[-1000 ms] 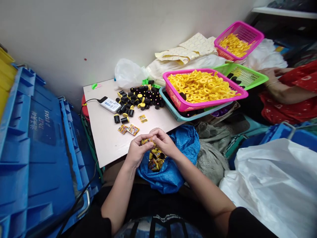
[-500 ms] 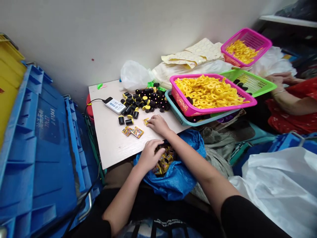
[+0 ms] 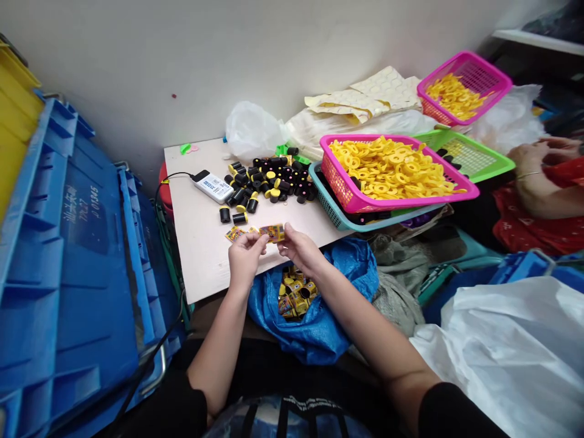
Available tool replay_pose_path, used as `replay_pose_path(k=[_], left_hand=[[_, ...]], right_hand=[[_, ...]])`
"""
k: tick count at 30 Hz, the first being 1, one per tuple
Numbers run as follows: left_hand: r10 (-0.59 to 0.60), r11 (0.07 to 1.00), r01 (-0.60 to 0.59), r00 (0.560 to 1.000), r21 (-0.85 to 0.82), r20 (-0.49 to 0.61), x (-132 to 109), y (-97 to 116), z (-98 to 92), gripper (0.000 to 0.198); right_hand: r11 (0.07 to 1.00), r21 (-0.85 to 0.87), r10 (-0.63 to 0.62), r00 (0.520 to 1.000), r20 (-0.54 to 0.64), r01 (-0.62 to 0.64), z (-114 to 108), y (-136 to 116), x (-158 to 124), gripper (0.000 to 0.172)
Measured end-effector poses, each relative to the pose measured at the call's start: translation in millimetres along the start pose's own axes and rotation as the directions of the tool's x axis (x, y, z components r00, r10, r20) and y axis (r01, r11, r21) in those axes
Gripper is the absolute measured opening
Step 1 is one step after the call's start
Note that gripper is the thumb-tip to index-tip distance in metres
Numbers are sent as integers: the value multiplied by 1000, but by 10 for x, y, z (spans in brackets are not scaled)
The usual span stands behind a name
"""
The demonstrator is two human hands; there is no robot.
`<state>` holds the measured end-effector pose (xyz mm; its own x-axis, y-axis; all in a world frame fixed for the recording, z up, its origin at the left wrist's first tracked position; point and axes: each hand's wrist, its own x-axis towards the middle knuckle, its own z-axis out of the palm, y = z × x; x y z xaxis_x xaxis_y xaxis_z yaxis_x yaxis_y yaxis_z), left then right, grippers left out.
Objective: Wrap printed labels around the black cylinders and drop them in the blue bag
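Note:
My right hand (image 3: 298, 248) pinches a small yellow printed label (image 3: 272, 232) by its right end, just above the table's front. Opposite it, my left hand (image 3: 246, 255) has thumb and finger closed at the label's left end. Behind my left fingers lie more printed labels (image 3: 234, 233) on the table, partly hidden. Two black cylinders with yellow caps (image 3: 239, 218) stand and lie near them, in front of a heap of similar small cylinders (image 3: 274, 179). Below my hands, a blue bag (image 3: 319, 331) holds cylinders wrapped in yellow labels (image 3: 296, 295).
A pink basket of yellow ring-shaped pieces (image 3: 396, 167) sits on a teal basket (image 3: 326, 194) at the table's right. A wired white device (image 3: 212, 185) lies left. Blue crates (image 3: 91, 255) line the left side. Another person's hands (image 3: 541, 161) are at far right.
My right hand has lifted a label off the table. My left hand has moved from over the blue bag up and left to meet it, uncovering the bag's contents.

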<state>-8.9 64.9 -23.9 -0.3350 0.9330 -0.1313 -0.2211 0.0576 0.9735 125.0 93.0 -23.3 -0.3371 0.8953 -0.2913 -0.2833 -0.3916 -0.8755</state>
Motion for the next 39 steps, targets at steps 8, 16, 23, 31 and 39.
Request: replay_pose_path(k=[8, 16, 23, 31, 39], left_hand=[[-54, 995, 57, 998, 81, -37, -47, -49, -129, 31], [9, 989, -12, 1000, 147, 22, 212, -39, -652, 52], [133, 831, 45, 952, 554, -277, 326, -10, -1116, 15], [-24, 999, 14, 982, -52, -186, 288, 60, -1066, 49], [68, 989, -53, 992, 136, -111, 78, 174, -821, 39]], right_hand=[[967, -222, -136, 990, -21, 128, 90, 113, 127, 35], [406, -842, -178, 935, 308, 354, 372, 24, 560, 33], [-182, -882, -85, 887, 454, 434, 739, 38, 870, 47], [-259, -910, -260, 885, 387, 322, 577, -20, 1103, 28], [866, -393, -277, 951, 139, 310, 429, -17, 451, 33]])
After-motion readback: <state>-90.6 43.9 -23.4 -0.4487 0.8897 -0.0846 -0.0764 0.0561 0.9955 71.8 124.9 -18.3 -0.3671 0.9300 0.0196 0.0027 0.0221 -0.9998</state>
